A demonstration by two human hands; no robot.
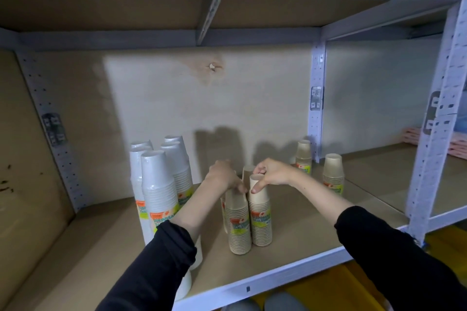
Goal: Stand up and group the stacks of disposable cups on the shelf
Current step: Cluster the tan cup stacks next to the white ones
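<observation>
Gripping brown cup stacks (249, 219) — left hand (223, 175), right hand (271, 171) curled on tops.

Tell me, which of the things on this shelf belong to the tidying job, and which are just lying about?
Part of the job:
- tall white plastic cup stacks, standing at the left
- short brown paper cup stacks, under the left hand and right hand
- two brown paper cup stacks standing apart, and
- wooden shelf board

Just lying about:
- pink folded items on the neighbouring shelf
</observation>
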